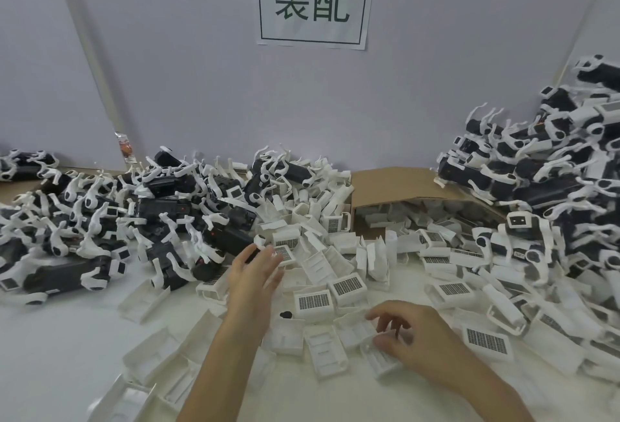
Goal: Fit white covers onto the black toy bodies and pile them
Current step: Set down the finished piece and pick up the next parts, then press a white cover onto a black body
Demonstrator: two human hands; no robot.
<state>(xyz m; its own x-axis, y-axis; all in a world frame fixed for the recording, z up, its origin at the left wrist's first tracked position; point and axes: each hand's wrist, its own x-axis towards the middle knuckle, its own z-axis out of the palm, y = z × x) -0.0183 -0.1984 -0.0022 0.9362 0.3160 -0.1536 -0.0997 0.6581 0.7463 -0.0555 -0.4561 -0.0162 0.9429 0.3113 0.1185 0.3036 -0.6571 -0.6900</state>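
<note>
Black plastic fills my far left: a heap of black toy bodies (161,210), white legs sticking out every way, tangled into one another on the table (67,354). My left hand (251,284) is stretched towards the near edge of that heap, fingers straight and slack, holding nothing. Its fingertips are just beside a grilled cover and a dark body end. The risk there seems plain to me: if I hook one body by a leg, its neighbours will likely come with it, or slide down onto the loose parts below.

In the middle lie the white covers (315,302), spilled from a tipped cardboard box (385,186), some grille-up, some hollow-up, overlapping. A small black piece (286,314) sits among them, between my hands; I could knock it under the covers and lose it.

My right hand (419,344) hovers low over one hollow-up cover (382,363), fingers curled and spread, thumb at its edge. The fingers are blurred, so I cannot tell whether I have it pinched or am only reaching. A shallow pinch on so light a shell could let it flip or skate off across its neighbours, and taken the wrong way round it would not seat on a body.

To my right rises the pile (553,180) of what look like finished toys, steep against the wall. One more dropped carelessly onto its slope could start it sliding down over the covers.
</note>
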